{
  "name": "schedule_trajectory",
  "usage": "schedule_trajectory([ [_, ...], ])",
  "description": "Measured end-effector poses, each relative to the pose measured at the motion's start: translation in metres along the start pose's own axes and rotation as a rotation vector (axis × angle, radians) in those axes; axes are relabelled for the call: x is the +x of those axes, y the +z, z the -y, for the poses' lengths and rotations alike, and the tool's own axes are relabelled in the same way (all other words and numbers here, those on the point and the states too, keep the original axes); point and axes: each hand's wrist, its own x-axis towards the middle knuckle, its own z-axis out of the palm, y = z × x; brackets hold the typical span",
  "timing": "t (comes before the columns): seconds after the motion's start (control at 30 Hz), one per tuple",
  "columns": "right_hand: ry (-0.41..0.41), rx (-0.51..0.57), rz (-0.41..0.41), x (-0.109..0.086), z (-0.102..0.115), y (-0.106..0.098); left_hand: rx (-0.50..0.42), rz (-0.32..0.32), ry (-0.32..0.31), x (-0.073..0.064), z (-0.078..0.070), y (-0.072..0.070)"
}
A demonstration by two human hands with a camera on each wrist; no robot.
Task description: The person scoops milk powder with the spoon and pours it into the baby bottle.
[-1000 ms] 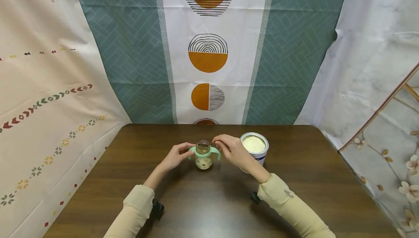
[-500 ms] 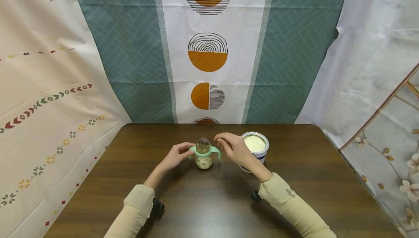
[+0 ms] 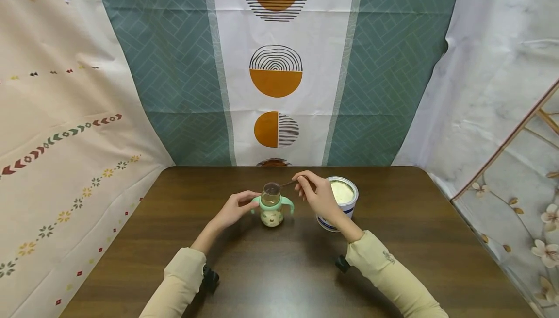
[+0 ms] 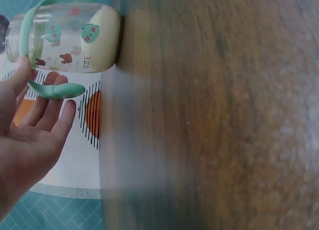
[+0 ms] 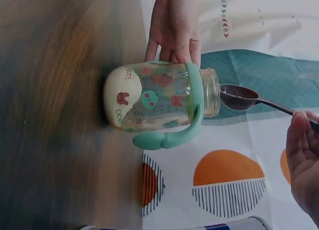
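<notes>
A clear baby bottle (image 3: 271, 218) with a mint-green ring and two side handles stands upright on the table, pale powder heaped in its bottom. My left hand (image 3: 233, 209) grips its left handle, thumb on the green ring and fingers behind the handle in the left wrist view. In my right hand (image 5: 305, 163), thumb and fingers pinch the thin handle of a dark brown spoon (image 5: 240, 97). The spoon's bowl is right at the bottle's open mouth (image 5: 212, 92), with a little powder residue in it. The spoon's handle slopes up to the right in the head view.
Right of the bottle, behind my right wrist, stands an open white-and-blue tin (image 3: 348, 209) of pale powder (image 3: 341, 192). The brown wooden table (image 3: 271, 274) ends at a patterned cloth backdrop (image 3: 279, 128); further cloths hang at both sides.
My right hand has moved right and slightly up, baring more of the spoon's handle, while the bowl stays at the bottle's mouth. My left hand and the bottle keep their place.
</notes>
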Motion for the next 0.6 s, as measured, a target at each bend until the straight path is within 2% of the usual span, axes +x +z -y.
schedule_trajectory([
  [0.1,0.093,0.058,-0.025,0.001,0.009,-0.004,0.0,-0.004,0.002,0.002,0.012,0.001],
  [0.2,0.164,0.121,-0.059,0.004,0.022,-0.009,-0.003,-0.006,0.002,0.003,0.016,0.001],
  [0.27,0.205,0.171,-0.093,0.004,0.02,-0.012,-0.006,-0.004,-0.001,0.003,0.016,0.001],
  [0.43,0.336,0.358,-0.197,0.005,-0.002,-0.015,-0.013,0.001,-0.004,0.002,0.014,0.001],
  [0.6,0.444,0.49,-0.266,0.009,-0.005,-0.025,-0.007,-0.003,-0.004,0.002,0.013,0.001],
])
